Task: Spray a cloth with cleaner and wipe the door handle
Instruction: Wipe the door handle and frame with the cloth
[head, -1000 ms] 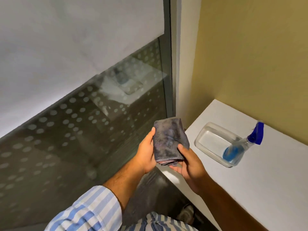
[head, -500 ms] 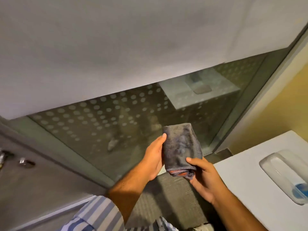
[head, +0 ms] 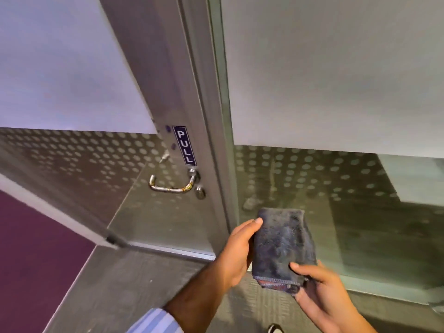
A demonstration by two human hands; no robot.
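A folded dark grey cloth (head: 283,243) is held upright between both hands at the lower right. My left hand (head: 237,251) presses its left edge with fingers up along it. My right hand (head: 322,289) grips its bottom hem from below. The chrome lever door handle (head: 173,185) sits on the metal door stile, up and to the left of the cloth, well apart from it. A round lock cylinder (head: 200,193) lies just below its pivot. The spray bottle is out of view.
A blue "PULL" label (head: 185,145) sits above the handle. The glass door (head: 79,164) with frosted dots stands ajar to the left. A fixed dotted glass panel (head: 336,188) fills the right. Grey carpet (head: 134,284) lies below, purple floor (head: 31,248) at left.
The view has swung left from the white counter with the tray and spray bottle to the door. The handle has come into view. Both hands still hold the cloth the same way.
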